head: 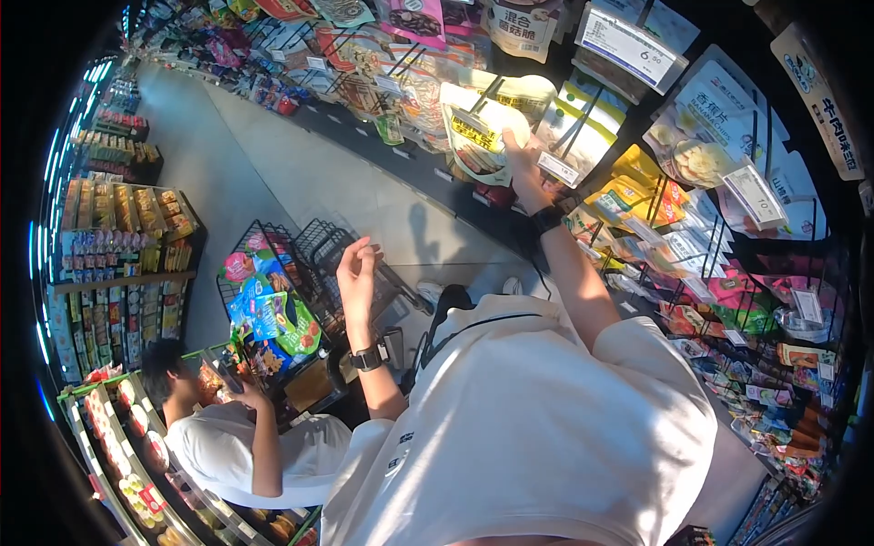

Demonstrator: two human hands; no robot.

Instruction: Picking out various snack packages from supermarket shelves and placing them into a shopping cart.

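Note:
My right hand (522, 157) is at the hanging rack, with its thumb over the right edge of a white and yellow snack bag (471, 140); the fingers are partly hidden. The bag is upright at a metal hook with a tag holder in front of it. A similar pouch (536, 92) hangs just behind it. My left hand (358, 266) is raised over the aisle, holding nothing, its fingers loosely curled and apart. Near it stands a black wire shopping cart (321, 239), with colourful snack bags (273, 300) piled in its basket.
Hooks with price tags (560, 169) stick out around my right hand. A banana chips bag (703, 130) hangs to the right. A dark shelf base (410, 164) edges the aisle. At the lower left, another person (252, 437) holds a phone beside the cart. Packed shelves (123, 239) stand beyond.

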